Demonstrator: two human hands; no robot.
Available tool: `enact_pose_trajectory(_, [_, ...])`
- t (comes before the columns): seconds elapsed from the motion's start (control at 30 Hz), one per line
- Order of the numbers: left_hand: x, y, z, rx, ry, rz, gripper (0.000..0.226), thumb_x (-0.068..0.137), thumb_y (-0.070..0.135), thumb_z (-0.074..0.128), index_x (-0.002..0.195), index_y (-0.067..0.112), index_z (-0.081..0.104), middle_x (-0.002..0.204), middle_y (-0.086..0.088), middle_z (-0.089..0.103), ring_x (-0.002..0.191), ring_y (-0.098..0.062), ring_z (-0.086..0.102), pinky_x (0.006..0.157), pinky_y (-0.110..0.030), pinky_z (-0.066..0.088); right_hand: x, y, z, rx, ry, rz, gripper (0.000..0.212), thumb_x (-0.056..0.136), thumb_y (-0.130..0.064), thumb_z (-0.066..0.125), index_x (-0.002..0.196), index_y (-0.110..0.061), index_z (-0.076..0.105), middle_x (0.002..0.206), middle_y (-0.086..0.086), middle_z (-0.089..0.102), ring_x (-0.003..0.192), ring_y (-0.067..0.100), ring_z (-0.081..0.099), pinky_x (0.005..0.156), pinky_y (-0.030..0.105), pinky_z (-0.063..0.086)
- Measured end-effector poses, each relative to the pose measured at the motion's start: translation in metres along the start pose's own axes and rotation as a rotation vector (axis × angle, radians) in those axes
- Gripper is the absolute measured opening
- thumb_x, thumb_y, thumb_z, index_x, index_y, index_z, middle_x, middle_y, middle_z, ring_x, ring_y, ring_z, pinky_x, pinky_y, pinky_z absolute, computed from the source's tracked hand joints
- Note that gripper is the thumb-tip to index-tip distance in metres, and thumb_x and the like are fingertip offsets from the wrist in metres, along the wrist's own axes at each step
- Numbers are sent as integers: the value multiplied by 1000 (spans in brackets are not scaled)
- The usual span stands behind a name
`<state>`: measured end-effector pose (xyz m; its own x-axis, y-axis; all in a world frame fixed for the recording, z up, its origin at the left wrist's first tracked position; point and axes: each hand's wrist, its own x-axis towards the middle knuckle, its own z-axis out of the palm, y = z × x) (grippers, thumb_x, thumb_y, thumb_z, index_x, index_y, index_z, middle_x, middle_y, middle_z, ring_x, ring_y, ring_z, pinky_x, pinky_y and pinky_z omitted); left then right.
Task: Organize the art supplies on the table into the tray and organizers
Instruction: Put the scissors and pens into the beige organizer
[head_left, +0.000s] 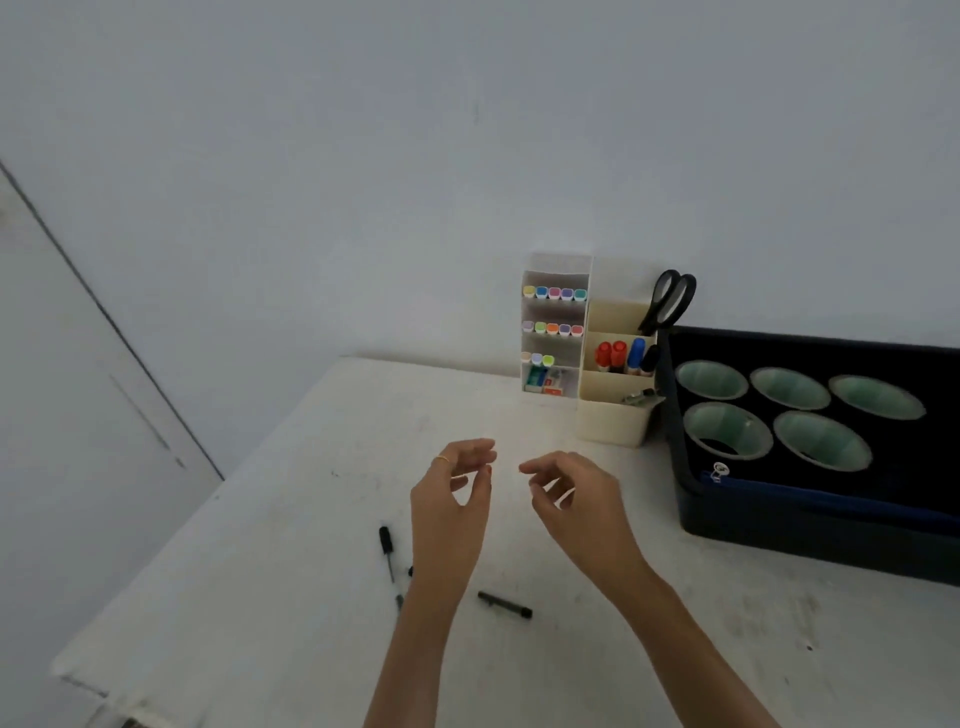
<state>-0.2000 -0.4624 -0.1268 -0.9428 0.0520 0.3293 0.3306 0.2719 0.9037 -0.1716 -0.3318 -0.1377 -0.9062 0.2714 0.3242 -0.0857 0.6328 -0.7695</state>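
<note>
- Centre frame: left hand (451, 501) and right hand (579, 499) above white worktop (291, 519), near each other but apart; fingers loosely curled, released, grasping nothing.
- Lower centre, loose on worktop: slim black pen (388, 561) just left of left wrist; short black marker (505, 606) between forearms.
- Upper centre: white tiered organizer (553, 332) with pastel-capped highlighters; just beside, cream compartment organizer (615, 423) with markers and black-handled scissors (670, 301).
- Right edge: dark blue tray (810, 525), five green-lined cups.
</note>
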Motion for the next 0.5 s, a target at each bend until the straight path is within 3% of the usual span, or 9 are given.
enact_pose_trajectory(0.17, [-22, -17, -28, 70, 89, -91, 25, 89, 2, 56, 99, 22, 65, 95, 15, 68, 91, 4, 61, 82, -14, 48, -19, -3, 23, 37, -137, 39, 20, 85, -8, 64, 98, -23, 68, 90, -12, 61, 75, 3, 57, 66, 6, 45])
enact_pose_trajectory(0.3, [-40, -38, -41, 154, 266, -205, 24, 87, 1, 56, 97, 20, 65, 95, 10, 65, 88, -3, 59, 77, -22, 49, -36, 1, 40, -53, -312, 21, 22, 85, -26, 67, 106, -31, 62, 96, -10, 57, 84, 3, 53, 74, 12, 43])
enact_pose_trajectory(0.4, [-51, -50, -50, 222, 318, -324, 15, 87, 10, 61, 100, 16, 62, 95, 1, 60, 84, -12, 58, 65, -13, 43, -46, 4, 41, -190, -402, 20, 33, 82, -39, 68, 114, -33, 59, 98, -12, 50, 88, 1, 47, 80, 14, 41])
enact_pose_trajectory(0.5, [-59, -55, -55, 278, 274, -457, 25, 83, 24, 69, 103, 16, 55, 92, -3, 56, 77, -10, 54, 58, -11, 36, -53, 7, 40, -230, -474, 44, 43, 77, -47, 70, 115, -36, 54, 101, -11, 47, 92, 3, 45, 84, 18, 42])
